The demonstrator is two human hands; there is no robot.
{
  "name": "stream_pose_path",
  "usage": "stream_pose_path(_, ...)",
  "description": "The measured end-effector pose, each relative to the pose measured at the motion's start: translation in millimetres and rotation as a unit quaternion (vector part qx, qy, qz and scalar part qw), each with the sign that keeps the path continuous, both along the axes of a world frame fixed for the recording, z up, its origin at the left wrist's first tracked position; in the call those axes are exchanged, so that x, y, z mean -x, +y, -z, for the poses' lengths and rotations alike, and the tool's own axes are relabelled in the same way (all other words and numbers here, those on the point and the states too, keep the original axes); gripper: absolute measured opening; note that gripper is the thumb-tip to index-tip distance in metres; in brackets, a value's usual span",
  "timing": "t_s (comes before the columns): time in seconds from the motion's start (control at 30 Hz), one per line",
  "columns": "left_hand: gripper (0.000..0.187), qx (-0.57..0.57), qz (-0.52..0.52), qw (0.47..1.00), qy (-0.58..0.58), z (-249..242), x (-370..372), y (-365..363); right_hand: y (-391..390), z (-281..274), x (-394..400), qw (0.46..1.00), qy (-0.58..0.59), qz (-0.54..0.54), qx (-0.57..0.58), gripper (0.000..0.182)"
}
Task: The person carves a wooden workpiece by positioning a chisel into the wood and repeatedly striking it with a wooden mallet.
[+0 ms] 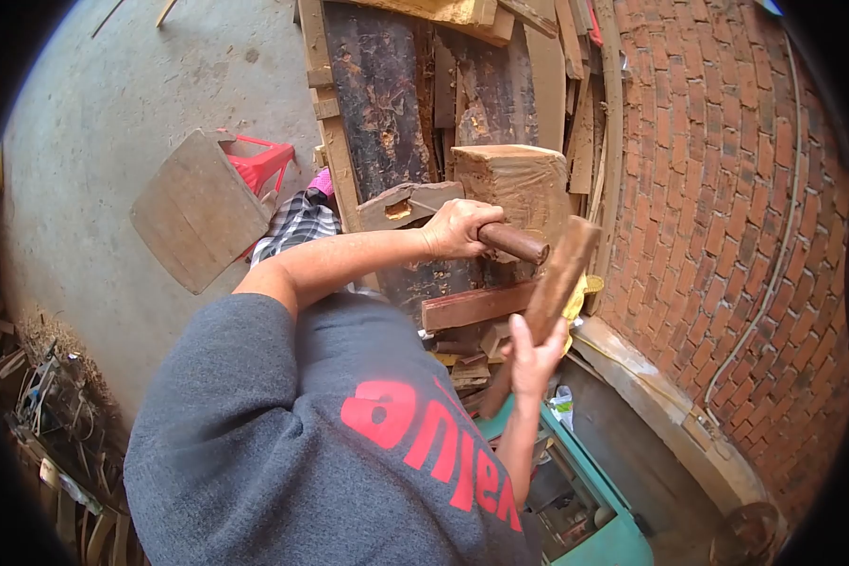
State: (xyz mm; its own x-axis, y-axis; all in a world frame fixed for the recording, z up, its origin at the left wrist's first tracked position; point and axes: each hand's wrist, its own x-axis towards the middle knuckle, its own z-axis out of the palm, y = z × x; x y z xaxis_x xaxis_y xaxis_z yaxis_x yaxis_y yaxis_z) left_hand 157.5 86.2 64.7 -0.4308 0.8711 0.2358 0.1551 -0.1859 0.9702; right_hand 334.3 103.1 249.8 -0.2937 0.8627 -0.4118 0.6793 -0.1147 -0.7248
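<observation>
My left hand (460,229) is closed round the brown wooden handle of a chisel (514,242). Its thin blade points left to a notched hole in a curved piece of wood (424,200). In my right hand (535,357) is a long wooden stick (563,278), gripped below its middle and raised beside the end of the chisel handle. A thick wooden block (511,179) stands just behind my left hand. Under the stick lies a reddish wooden board (476,307). The grey shirt with red letters covers my torso.
A dark, worn timber bench (377,94) extends away, with planks along its right side. A brick wall (726,189) rises at right. To the left, a wooden board (203,212) overlaps a red plastic stool (259,160). A green-framed case (623,538) stands at lower right; scrap wood (57,415) lies lower left.
</observation>
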Motion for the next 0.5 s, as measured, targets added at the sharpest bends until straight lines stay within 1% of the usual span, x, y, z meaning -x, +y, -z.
stream_pose_path(0.03,0.031,0.009,-0.003,1.0,0.004,2.1,-2.7,0.7,4.3,-10.4,-0.6,1.0,0.0,0.008,-0.011,0.05)
stream_pose_path(0.07,0.03,0.015,0.008,1.0,-0.003,2.6,-2.8,1.4,4.3,-18.3,1.8,0.997,0.036,0.003,-0.063,0.048)
stream_pose_path(0.1,0.03,0.016,0.011,1.0,-0.005,3.0,-3.5,2.0,0.8,-24.9,7.9,0.988,0.095,-0.002,-0.119,0.041)
stream_pose_path(0.17,0.024,0.002,0.002,1.0,0.0,2.6,-3.7,3.6,-6.0,-18.8,4.1,0.968,0.167,-0.017,-0.186,0.043)
stream_pose_path(0.23,0.024,0.009,0.008,1.0,-0.003,0.7,-3.1,5.1,-2.4,22.1,-29.5,0.978,0.068,-0.094,-0.172,0.053)
stream_pose_path(0.27,0.024,0.023,0.003,1.0,0.0,2.3,-3.8,8.8,-12.0,15.1,4.8,0.999,0.015,-0.018,-0.044,0.062)
stream_pose_path(0.3,0.024,0.036,-0.001,0.999,0.002,3.5,-4.3,12.7,-10.8,29.7,-11.7,0.996,-0.055,-0.02,-0.063,0.067)
stream_pose_path(0.33,0.024,0.034,-0.002,0.999,0.005,5.4,-2.4,18.1,-6.7,23.3,-10.8,0.998,-0.041,-0.007,-0.048,0.069)
stream_pose_path(0.37,0.024,0.06,0.009,0.998,0.008,5.6,-0.7,21.3,-2.6,14.8,-7.6,0.999,-0.029,0.005,-0.031,0.071)
stream_pose_path(0.4,0.024,0.086,0.024,0.996,0.009,4.9,-3.1,20.5,-2.6,9.0,-4.8,0.999,-0.008,0.024,-0.043,0.073)
stream_pose_path(0.43,0.024,0.086,0.03,0.996,0.007,4.1,-4.9,16.7,-2.1,0.7,-1.4,0.999,-0.004,0.029,-0.04,0.075)
stream_pose_path(0.5,0.022,0.036,0.064,0.997,0.003,2.6,3.1,6.9,-4.0,-3.4,4.7,0.996,0.03,0.03,-0.075,0.052)
